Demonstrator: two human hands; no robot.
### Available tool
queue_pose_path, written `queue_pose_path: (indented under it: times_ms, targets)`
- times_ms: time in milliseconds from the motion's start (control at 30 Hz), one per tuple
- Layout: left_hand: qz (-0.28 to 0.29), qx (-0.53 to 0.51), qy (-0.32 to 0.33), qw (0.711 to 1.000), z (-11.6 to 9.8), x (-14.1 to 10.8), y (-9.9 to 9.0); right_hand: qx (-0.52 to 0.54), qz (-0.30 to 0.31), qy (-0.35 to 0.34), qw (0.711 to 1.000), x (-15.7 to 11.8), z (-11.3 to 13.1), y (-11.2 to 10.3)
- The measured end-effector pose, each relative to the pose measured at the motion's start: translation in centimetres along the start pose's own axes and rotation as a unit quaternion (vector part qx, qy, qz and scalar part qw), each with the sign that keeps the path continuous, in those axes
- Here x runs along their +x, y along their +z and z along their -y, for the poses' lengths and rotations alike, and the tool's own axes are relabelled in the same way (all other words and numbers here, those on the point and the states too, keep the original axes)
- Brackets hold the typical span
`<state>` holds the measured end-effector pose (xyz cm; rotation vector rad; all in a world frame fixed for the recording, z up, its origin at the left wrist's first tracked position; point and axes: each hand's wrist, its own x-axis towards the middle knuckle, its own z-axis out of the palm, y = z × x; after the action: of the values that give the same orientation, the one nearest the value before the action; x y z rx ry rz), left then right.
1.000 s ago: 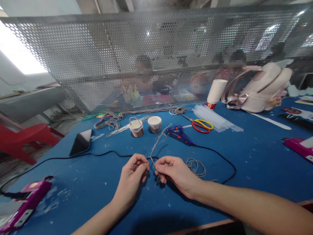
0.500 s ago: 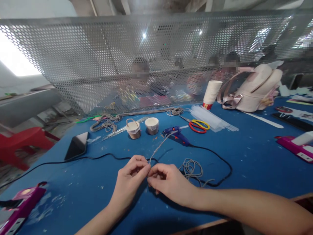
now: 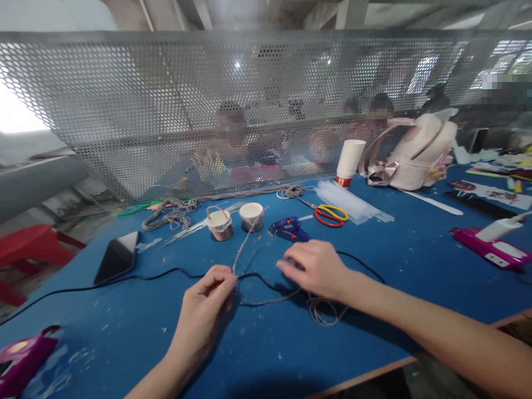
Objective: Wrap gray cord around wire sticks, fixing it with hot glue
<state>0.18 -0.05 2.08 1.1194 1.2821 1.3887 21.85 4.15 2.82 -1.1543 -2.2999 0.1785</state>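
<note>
My left hand (image 3: 209, 299) pinches a thin grey cord (image 3: 245, 244), whose stiff upper part slants up in front of the right-hand small cup (image 3: 251, 215). From the pinch a loose strand runs right toward a grey coil (image 3: 324, 311) on the table. My right hand (image 3: 318, 269) is apart from the left, fingers spread, above the table just below the blue glue gun (image 3: 291, 227); nothing shows in it. A second small cup with a handle (image 3: 220, 224) stands to the left of the first.
On the blue table (image 3: 137, 343) lie a phone (image 3: 117, 256), scissors (image 3: 330, 215), clear sticks (image 3: 353, 202), a grey cord bundle (image 3: 168, 213) and power strips (image 3: 490, 246). Paper cups (image 3: 351, 160) and a backpack (image 3: 419, 152) stand before a perforated screen (image 3: 166, 111). Black cables cross the table.
My right hand has moved right and up, away from my left hand, and its fingers have opened. My left hand still pinches the cord. The view has shifted slightly.
</note>
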Motion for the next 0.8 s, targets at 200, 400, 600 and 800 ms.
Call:
queue_pose_path:
  times_ms: [200, 400, 600, 800]
  targets:
    - [-0.001, -0.031, -0.007, 1.000, 0.0, 0.3, 0.0, 0.023, -0.014, 0.218, 0.976, 2.9, -7.0, -0.8]
    - [0.004, -0.042, -0.010, 0.999, 0.2, 0.4, 0.0, 0.153, 0.040, 0.193, 0.968, 4.7, -7.8, 1.1]
    - [-0.001, -0.025, -0.012, 1.000, 0.1, 0.5, 0.2, 0.178, 0.030, 0.187, 0.966, 5.4, -6.8, 2.9]
    - [-0.005, -0.011, -0.004, 1.000, -0.1, 0.4, 0.3, 0.201, -0.025, 0.209, 0.957, 5.1, -6.2, 1.9]
